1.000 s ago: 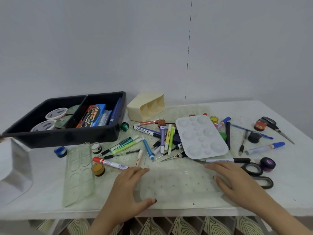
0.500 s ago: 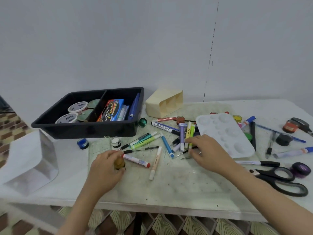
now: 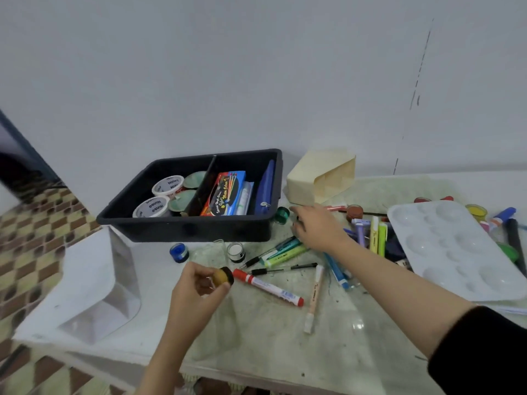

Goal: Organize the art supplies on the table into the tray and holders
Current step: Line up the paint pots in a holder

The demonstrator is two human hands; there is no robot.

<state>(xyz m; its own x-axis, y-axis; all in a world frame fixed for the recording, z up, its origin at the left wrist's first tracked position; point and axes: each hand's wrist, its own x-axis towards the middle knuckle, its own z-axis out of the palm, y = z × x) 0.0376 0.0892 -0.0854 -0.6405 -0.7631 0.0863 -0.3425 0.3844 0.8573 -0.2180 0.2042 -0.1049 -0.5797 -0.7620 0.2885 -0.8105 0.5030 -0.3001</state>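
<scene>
Lifting ochre paint pot, left hand now pinches it in air; right hand, fingers outstretched and empty, has left markers, nears green pot beside black tray; both pots probably tray-bound

White table, surface stained green. Directly on it: black divided tray rear left; cream holder on its side just beside the tray; clear holder near left edge; white palette right; red marker, blue paint pot and loose pens centre.
</scene>
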